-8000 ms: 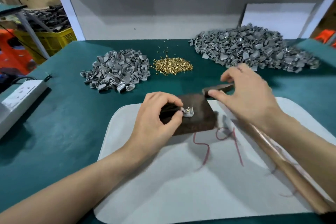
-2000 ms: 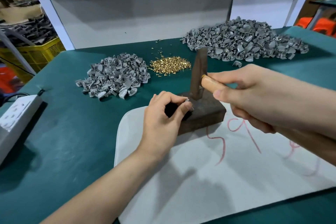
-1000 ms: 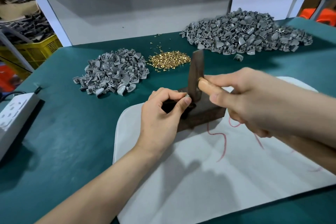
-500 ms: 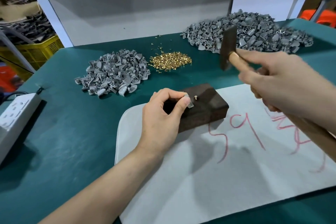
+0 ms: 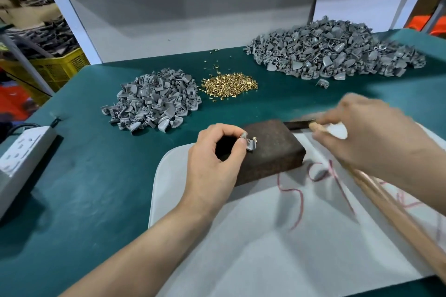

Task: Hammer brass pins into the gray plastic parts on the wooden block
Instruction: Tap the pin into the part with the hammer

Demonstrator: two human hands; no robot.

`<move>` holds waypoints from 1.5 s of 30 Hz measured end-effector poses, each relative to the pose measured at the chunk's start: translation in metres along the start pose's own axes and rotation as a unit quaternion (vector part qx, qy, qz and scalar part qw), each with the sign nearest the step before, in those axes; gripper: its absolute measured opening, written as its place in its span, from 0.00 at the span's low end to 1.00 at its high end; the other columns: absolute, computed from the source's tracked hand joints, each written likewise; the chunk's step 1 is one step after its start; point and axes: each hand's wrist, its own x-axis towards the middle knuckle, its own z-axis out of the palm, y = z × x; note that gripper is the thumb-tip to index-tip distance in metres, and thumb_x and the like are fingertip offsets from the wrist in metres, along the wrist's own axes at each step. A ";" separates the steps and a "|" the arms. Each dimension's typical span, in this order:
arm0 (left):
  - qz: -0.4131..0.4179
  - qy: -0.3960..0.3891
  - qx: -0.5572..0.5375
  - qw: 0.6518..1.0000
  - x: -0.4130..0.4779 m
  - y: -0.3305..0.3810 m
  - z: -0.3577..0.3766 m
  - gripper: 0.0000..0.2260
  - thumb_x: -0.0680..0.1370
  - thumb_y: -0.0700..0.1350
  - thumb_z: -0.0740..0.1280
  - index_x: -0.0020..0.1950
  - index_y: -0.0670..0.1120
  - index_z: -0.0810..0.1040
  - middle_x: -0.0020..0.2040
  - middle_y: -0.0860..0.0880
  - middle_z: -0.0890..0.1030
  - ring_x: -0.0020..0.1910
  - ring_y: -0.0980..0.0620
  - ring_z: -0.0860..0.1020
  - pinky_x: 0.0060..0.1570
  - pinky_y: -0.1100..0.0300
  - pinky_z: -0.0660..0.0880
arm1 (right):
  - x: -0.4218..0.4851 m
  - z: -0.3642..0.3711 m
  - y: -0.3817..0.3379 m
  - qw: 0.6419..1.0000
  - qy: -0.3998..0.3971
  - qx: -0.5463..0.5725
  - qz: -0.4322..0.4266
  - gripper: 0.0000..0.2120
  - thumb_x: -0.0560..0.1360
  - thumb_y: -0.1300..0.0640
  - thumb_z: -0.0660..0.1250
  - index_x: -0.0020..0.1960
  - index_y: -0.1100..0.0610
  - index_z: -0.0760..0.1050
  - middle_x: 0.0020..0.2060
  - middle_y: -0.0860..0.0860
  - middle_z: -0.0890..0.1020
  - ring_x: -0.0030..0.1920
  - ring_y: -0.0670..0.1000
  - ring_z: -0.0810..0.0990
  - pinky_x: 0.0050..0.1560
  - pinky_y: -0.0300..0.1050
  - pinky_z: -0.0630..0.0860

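Note:
A dark wooden block (image 5: 272, 152) lies on a white mat (image 5: 265, 248). My left hand (image 5: 212, 164) pinches a small gray plastic part (image 5: 250, 144) on the block's near-left top, and a brass pin (image 5: 255, 138) sticks out of the part. My right hand (image 5: 376, 137) is blurred at the block's right. Its fingertips close around the neck of a hammer. The hammer's dark head (image 5: 298, 124) lies flat beside the block, and its wooden handle (image 5: 398, 214) runs toward the lower right.
On the green tabletop behind the block are a heap of brass pins (image 5: 229, 85), a small pile of gray parts (image 5: 154, 101) and a bigger pile (image 5: 337, 53) at the back right. A white power strip (image 5: 21, 149) sits at the left edge, with a yellow crate (image 5: 55, 67) beyond.
My right hand has swung the raised hammer down and laid it flat to the right of the block. My left hand keeps its pinch on the gray part with the pin.

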 end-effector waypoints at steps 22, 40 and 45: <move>-0.031 -0.011 0.066 0.997 0.004 0.002 0.001 0.02 0.69 0.46 0.66 0.40 0.52 0.77 0.52 0.58 0.77 0.58 0.59 0.73 0.58 0.69 0.65 | 0.048 0.005 -0.047 0.891 -0.105 0.431 -0.091 0.10 0.70 0.69 0.70 0.37 0.55 0.77 0.31 0.55 0.83 0.31 0.54 0.82 0.41 0.50 0.81; 0.114 0.062 0.050 0.990 -0.001 0.002 -0.004 0.06 0.73 0.45 0.72 0.46 0.56 0.81 0.56 0.59 0.75 0.61 0.49 0.73 0.61 0.62 0.66 | 0.037 0.004 -0.059 0.801 -0.174 0.571 -0.043 0.09 0.69 0.70 0.71 0.44 0.60 0.76 0.31 0.59 0.81 0.29 0.52 0.76 0.33 0.42 0.74; 0.129 0.084 0.033 0.988 -0.001 0.004 -0.003 0.07 0.73 0.41 0.73 0.44 0.53 0.81 0.58 0.55 0.74 0.61 0.51 0.72 0.58 0.71 0.65 | 0.035 0.002 -0.060 0.783 -0.189 0.593 -0.015 0.03 0.69 0.66 0.72 0.37 0.65 0.80 0.27 0.56 0.81 0.24 0.45 0.74 0.24 0.34 0.71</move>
